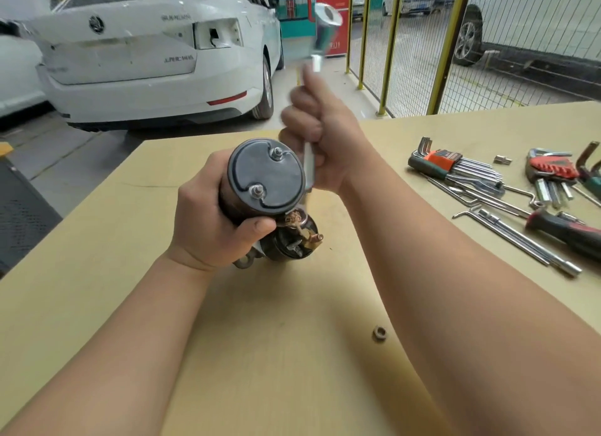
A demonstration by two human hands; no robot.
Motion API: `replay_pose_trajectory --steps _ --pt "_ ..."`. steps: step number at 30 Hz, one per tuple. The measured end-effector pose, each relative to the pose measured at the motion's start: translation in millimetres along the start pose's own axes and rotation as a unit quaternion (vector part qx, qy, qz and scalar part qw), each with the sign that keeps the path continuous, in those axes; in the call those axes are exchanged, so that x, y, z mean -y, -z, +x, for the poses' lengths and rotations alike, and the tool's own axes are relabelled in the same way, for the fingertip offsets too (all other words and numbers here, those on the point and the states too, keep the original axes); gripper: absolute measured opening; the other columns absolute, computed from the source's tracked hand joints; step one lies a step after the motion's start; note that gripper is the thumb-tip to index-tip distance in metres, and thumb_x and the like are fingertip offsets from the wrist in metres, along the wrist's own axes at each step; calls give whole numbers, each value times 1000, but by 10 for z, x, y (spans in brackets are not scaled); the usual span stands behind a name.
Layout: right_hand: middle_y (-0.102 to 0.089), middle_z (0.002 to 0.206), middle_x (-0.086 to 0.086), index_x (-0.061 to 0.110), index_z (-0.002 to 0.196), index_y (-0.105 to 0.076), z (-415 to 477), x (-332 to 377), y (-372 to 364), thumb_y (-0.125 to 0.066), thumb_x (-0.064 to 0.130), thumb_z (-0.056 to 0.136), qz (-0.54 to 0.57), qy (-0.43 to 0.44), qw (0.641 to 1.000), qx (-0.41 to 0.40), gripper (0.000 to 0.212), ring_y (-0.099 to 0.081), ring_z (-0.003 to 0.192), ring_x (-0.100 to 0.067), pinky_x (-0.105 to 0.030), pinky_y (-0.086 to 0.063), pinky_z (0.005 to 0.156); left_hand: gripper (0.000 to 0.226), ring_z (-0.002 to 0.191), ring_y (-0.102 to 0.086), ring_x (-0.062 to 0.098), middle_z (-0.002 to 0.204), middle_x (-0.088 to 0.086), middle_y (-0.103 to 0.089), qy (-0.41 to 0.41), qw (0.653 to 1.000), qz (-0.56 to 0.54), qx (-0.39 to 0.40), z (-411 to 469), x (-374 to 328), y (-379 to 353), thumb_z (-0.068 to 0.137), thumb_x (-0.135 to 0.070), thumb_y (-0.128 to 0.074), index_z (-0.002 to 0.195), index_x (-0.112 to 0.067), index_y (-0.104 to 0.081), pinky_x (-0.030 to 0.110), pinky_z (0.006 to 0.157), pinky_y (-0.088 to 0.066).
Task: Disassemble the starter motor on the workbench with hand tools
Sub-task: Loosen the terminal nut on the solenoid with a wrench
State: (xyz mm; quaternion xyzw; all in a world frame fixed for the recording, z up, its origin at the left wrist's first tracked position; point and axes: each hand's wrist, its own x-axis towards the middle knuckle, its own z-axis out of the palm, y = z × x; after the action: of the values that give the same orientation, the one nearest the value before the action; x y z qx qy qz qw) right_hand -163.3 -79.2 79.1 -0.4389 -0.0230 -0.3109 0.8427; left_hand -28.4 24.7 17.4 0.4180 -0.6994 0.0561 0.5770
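The left hand (211, 221) wraps around the body of the starter motor (266, 175), holding it over the worktop (292, 364) with its black end cap facing up; the fingers hide much of the housing, and the solenoid (292, 245) is half tucked below. The right hand (320, 143) is fisted around the shaft of a metal tool (308, 167) just beside the motor, its shiny upper end too blurred to name. A loose nut (379, 332) lies nearer, and hex key sets (455, 165) lie far right, the outermost cut off.

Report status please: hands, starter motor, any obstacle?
Left hand grips starter motor. Right hand holds blurred metal tool, raised. Loose nut on workbench, nothing blocking.
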Motion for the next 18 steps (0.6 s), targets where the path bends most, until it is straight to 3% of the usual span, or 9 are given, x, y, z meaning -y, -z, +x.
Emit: replay_pose_trajectory --steps 2,4,10,13,16,18 --pt "-34 34 5 18 43 -40 -146 91 104 -31 46 99 123 87 988 -33 63 -26 25 -6 -15 -16 32 77 96 -55 -13 110 -39 -54 0 1000 8 -1 10 3 -9 81 -75 -49 118 -7 -49 7 81 -42" --pt "-33 34 4 18 43 -40 -324 93 156 -31 48 99 161 142 973 -87 63 -23 25 -8 -16 -16 34 79 96 -55 -14 110 -39 -54 -2 1000 13 2 6 5 -12 81 -75 -48 117 -5 -50 5 80 -41" --pt "-30 40 6 21 41 -39 -581 -282 74 -37 50 97 82 204 925 -309 63 -22 32 -12 -18 -35 36 78 95 -54 -15 106 -38 -55 1 1000 22 4 30 2 -19 79 -77 -47 118 -9 -49 7 79 -43" --pt "-34 42 6 22 42 -41 -647 -321 70 -39 51 96 39 247 907 -340 61 -29 35 -11 -19 -37 41 80 93 -55 -12 106 -35 -56 -7 1000 30 2 23 9 -18 80 -77 -46 119 -8 -49 7 80 -43" --pt "-38 42 6 22 41 -43 -734 -394 103 -39 49 97 39 258 894 -363 62 -30 37 -10 -18 -29 38 86 84 -54 -2 102 -24 -55 -6 999 46 7 39 -11 -23 81 -78 -43 119 -1 -51 6 79 -42" --pt "-40 41 6 22 40 -45 -738 -414 129 -39 49 97 41 258 896 -360 63 -31 36 -9 -17 -30 35 81 87 -54 -9 101 -32 -56 -7 999 48 -1 21 6 -21 81 -78 -44 119 -6 -49 6 79 -41"
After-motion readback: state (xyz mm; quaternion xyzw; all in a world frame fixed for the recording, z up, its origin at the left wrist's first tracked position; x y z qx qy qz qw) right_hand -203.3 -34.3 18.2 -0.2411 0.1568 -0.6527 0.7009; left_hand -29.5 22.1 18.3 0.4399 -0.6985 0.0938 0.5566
